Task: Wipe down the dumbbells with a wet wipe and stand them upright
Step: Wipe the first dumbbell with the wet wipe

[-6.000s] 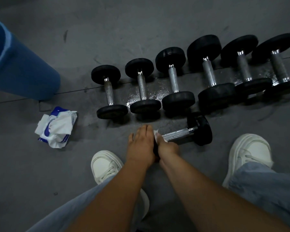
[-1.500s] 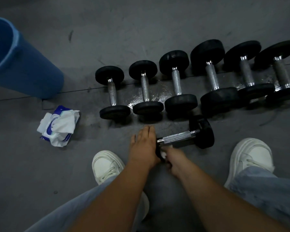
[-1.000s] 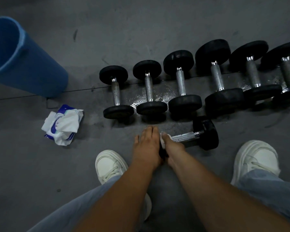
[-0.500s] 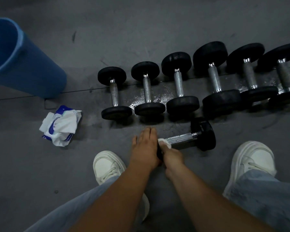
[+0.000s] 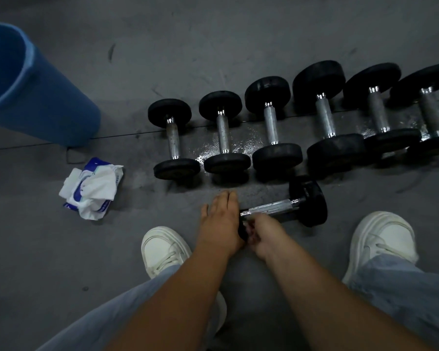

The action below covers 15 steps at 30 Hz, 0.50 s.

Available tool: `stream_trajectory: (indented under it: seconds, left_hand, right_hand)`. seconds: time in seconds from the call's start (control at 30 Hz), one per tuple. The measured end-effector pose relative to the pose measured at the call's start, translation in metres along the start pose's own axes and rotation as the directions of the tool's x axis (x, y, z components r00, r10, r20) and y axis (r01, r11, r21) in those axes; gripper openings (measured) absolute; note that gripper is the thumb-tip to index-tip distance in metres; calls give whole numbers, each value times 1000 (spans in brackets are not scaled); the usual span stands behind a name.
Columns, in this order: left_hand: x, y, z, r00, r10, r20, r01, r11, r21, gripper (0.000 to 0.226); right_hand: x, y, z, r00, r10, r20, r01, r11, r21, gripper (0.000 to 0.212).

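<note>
The left hand [image 5: 219, 220] is resting straight, released fingers [image 5: 226, 198] on the near head of the dumbbell [image 5: 270, 207] lying rightward from them, probably steadying it against rolling; the right hand [image 5: 261, 233] is working just beside, blurred, so I cannot tell its grip

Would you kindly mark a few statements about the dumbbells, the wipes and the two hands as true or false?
1. Six dumbbells stand upright in a row beyond the hands. True.
2. The seventh one, at the hands, stands upright too. False: the lying dumbbell is on its side.
3. The wipes lie right of the row. False: the wipe pack lies left of it, near the blue bin.
4. The left hand rests with straight fingers on the lying dumbbell's near end. True.
5. The right hand is held well away from it. False: the right hand curls round its near end.
</note>
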State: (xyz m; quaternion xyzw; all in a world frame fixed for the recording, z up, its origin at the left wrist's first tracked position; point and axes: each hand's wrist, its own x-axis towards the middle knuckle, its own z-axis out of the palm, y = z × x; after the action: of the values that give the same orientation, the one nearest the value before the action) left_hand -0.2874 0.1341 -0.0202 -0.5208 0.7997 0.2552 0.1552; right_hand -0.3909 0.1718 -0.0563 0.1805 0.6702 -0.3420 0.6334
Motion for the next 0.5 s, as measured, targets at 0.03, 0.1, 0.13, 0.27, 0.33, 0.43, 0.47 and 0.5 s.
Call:
stream_trajectory:
  seconds: [0.03,0.1,0.13,0.27,0.33,0.43,0.47,0.5]
  left_hand:
    - [1,0,0,1000,-1,-3,1,1000,-1,107]
    - [3,0,-1,1000,-2,-8,1,1000,-2,108]
    - [3,0,-2,1000,-2,-9,2,1000,-1,110]
    - [3,0,1,1000,-6,-10,6,1000,-9,110]
    - [1,0,2,1000,-7,-20,6,1000,-13,107]
    - [1,2,-2,1000,-9,-22,9,1000,-25,105]
    - [0,2,-3,1000,-10,-23,10,1000,-22,103]
    - [0,3,-4,1000,-12,-25,12,1000,-16,102]
  right_hand:
    - [0,-4,-1,998,38,43,-39,999,19,29]
    - [-6,-4,-7,987,96,128,-104,993,58,29]
    - [-6,1,-11,985,103,137,-112,992,61,27]
    - [3,13,-5,997,24,76,-25,1000,11,22]
    - [2,11,4,998,-22,63,21,1000,12,24]
    - [3,6,18,996,-72,-44,74,995,59,29]
    - [6,5,21,992,-84,-93,91,994,67,38]
    - [5,5,23,986,-101,-131,110,992,64,44]
